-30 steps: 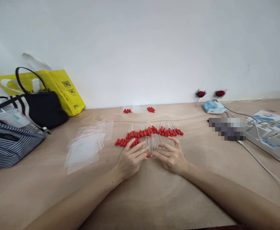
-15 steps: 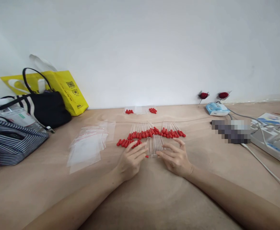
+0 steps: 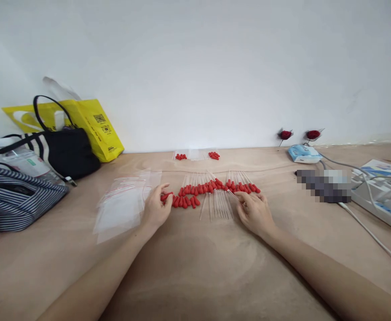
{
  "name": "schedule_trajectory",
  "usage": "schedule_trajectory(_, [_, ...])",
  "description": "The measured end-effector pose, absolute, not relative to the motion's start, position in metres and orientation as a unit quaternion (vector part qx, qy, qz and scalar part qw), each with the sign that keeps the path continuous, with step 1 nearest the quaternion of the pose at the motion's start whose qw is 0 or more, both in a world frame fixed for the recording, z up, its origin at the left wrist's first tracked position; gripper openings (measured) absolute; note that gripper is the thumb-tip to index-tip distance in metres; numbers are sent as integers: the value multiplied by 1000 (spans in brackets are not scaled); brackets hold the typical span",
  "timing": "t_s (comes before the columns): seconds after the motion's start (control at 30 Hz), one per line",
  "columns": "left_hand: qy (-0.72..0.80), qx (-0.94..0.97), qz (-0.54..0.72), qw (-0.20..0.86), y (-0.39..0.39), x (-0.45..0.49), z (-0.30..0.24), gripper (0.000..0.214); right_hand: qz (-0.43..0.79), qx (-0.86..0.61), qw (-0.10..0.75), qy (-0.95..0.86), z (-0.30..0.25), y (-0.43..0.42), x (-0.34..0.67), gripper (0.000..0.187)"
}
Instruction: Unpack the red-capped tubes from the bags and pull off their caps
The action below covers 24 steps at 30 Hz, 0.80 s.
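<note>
Several clear glass dropper tubes (image 3: 220, 203) lie in rows on the wooden table (image 3: 202, 267), with many loose red rubber bulbs (image 3: 185, 201) beside them. My left hand (image 3: 155, 208) pinches one red bulb at the left end of the row, fingers closed. My right hand (image 3: 254, 211) pinches a thin glass tube at the right side of the loose tubes. Farther back lie finished droppers with red bulbs (image 3: 222, 183).
A stack of small clear zip bags (image 3: 123, 203) lies left of my left hand. Bags, a black one (image 3: 64, 151) and a yellow one (image 3: 95, 127), stand at the far left. A power strip and cables (image 3: 366, 187) lie at the right. Two small packs with red bulbs (image 3: 197, 155) sit by the wall.
Both hands have left the middle pile and moved apart. The left went left and took a red bulb; the right went right and took a glass tube.
</note>
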<state>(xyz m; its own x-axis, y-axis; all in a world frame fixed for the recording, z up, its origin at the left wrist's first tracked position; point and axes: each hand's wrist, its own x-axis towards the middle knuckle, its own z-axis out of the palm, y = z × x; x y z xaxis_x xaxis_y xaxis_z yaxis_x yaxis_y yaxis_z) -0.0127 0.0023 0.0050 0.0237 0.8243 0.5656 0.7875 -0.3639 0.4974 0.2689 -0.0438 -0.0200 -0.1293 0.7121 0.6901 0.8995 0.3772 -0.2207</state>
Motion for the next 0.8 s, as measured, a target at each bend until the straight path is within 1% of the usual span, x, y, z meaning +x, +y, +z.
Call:
schedule_trajectory(0.07, [602,686,406,51,9,-17,4,32,-117,-558,363,-737,-21,-43,270,12])
schedule_trajectory(0.13, [621,674,395,59,13,-17,1,31,-124,-565,346,-739,-23,-41,270,10])
schedule_trajectory(0.4, [637,672,368,87,10,-12,2,38,-133,-543,338,-757,-29,-38,263,19])
schedule_trajectory(0.57, [648,667,358,88,5,-17,7,37,-104,-547,301,-774,-24,-43,260,23])
schedule_trajectory(0.7, [653,651,369,114,6,-20,7,37,-86,-552,294,-776,-21,-45,259,25])
schedule_trajectory(0.8, [646,664,366,82,8,-20,12,31,-89,-553,300,-772,-20,-45,259,28])
